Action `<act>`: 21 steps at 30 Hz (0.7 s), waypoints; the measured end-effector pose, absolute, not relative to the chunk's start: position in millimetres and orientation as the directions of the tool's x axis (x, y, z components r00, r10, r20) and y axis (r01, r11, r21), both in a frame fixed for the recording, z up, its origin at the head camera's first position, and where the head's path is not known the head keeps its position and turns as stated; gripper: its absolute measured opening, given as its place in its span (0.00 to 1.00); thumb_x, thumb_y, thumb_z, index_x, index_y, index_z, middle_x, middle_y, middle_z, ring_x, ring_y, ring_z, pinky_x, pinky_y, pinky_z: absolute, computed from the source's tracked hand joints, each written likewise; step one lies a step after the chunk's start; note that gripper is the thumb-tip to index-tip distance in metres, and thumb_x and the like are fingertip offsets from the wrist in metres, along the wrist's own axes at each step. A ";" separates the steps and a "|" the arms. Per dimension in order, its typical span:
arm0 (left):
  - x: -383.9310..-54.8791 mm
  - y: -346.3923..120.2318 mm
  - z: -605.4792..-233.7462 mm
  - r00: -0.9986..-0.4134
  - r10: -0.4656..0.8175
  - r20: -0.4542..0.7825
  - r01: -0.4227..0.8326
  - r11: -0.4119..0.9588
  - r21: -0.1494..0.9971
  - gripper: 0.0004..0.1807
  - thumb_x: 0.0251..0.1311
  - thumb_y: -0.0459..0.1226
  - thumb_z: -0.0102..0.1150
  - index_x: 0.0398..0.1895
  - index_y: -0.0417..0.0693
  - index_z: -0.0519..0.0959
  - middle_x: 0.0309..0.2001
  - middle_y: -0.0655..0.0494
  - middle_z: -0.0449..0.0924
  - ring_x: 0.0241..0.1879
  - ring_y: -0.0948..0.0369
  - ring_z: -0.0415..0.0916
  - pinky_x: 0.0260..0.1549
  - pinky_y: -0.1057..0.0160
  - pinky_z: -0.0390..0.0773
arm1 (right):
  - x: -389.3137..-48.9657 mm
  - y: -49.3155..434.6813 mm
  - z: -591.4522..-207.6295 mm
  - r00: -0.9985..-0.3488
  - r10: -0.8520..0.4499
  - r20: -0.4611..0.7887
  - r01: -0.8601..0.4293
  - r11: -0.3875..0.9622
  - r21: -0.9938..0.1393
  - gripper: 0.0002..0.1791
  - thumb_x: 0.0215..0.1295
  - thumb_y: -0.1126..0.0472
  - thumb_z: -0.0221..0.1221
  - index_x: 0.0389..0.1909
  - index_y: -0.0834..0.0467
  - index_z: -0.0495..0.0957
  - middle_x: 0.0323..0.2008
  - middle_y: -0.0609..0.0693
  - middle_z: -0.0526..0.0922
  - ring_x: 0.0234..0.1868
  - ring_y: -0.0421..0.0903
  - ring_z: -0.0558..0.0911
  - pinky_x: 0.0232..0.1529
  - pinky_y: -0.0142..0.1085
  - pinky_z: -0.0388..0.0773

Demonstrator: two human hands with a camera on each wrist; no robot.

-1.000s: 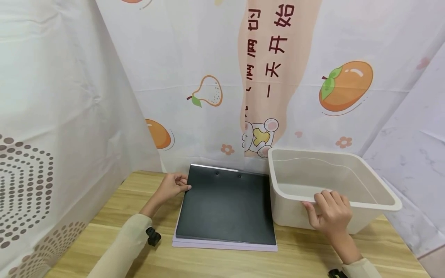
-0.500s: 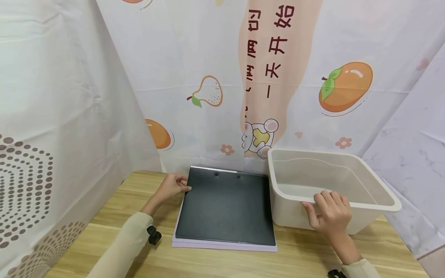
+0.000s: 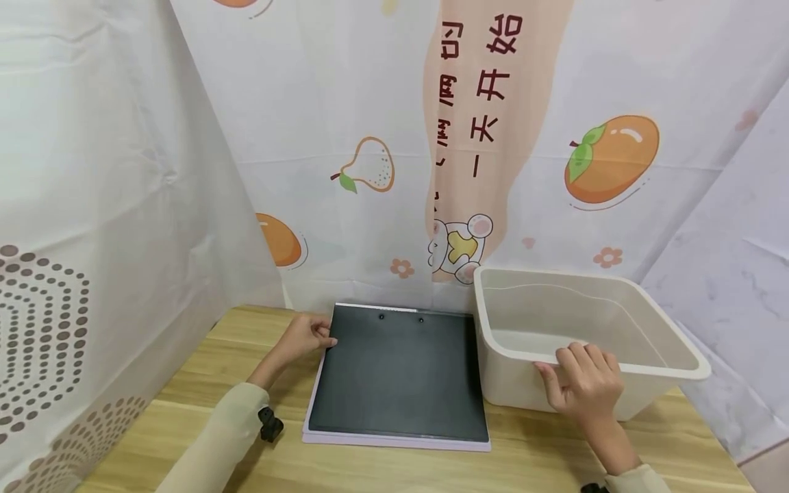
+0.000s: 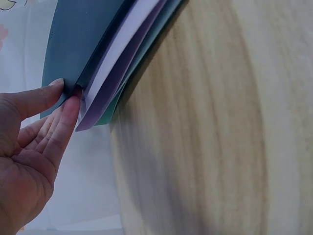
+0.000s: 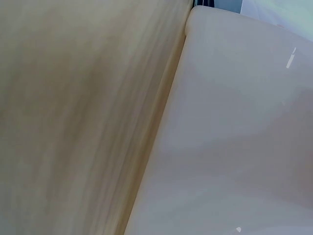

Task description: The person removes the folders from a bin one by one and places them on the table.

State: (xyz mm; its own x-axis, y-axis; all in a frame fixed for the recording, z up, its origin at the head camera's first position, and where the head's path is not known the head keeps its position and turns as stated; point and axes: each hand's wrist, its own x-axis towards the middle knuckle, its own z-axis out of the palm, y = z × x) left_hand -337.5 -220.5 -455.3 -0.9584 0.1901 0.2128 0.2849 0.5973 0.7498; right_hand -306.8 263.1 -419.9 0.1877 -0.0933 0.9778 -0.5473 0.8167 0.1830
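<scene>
A dark folder [image 3: 401, 376] lies on top of a small stack on the table, with two small round dots near its far edge. My left hand [image 3: 305, 335] pinches its left edge near the far corner. The left wrist view has the thumb above the dark sheet and the fingers underneath. Under it, lavender folders [image 4: 105, 93] fan apart slightly, and a green folder [image 4: 108, 116] shows at the bottom. Right of the stack, my right hand [image 3: 585, 380] grips the front rim of a white plastic bin [image 3: 511, 383], thumb outside and fingers over the rim.
The wooden table [image 3: 370, 472] runs up to a fruit-printed curtain [image 3: 345, 233] behind the stack. A dotted cloth [image 3: 123, 239] hangs at the left. In the right wrist view, the bin's outer wall [image 5: 234, 122] fills the right side.
The far edge of the dark folder has come down slightly with my left hand still pinching it. The right hand keeps its hold on the bin rim. The head view has tilted a little.
</scene>
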 end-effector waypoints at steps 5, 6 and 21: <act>-338.3 -220.8 -459.2 -0.963 0.180 0.202 0.269 0.583 0.767 0.22 0.54 0.25 0.71 0.18 0.46 0.65 0.20 0.60 0.61 0.20 0.68 0.60 0.22 0.70 0.69 | -309.6 266.0 -425.4 0.185 -0.090 0.979 -0.539 0.823 0.178 0.39 0.74 0.34 0.48 0.12 0.62 0.64 0.13 0.57 0.68 0.15 0.59 0.66 0.20 0.48 0.55; -338.7 -220.8 -459.3 -0.966 0.171 0.195 0.259 0.579 0.773 0.20 0.54 0.25 0.71 0.19 0.44 0.67 0.20 0.60 0.62 0.20 0.68 0.62 0.22 0.70 0.72 | -310.7 266.6 -426.6 0.183 -0.090 0.979 -0.540 0.823 0.177 0.39 0.74 0.34 0.49 0.13 0.62 0.65 0.13 0.57 0.69 0.15 0.59 0.66 0.20 0.49 0.55; -341.2 -225.3 -456.6 -0.959 0.204 0.197 0.280 0.563 0.778 0.07 0.55 0.26 0.72 0.29 0.32 0.80 0.22 0.52 0.78 0.22 0.64 0.79 0.25 0.64 0.85 | -304.4 261.0 -416.7 0.183 -0.100 0.978 -0.548 0.815 0.187 0.38 0.74 0.36 0.49 0.13 0.62 0.65 0.13 0.56 0.67 0.15 0.58 0.65 0.20 0.48 0.54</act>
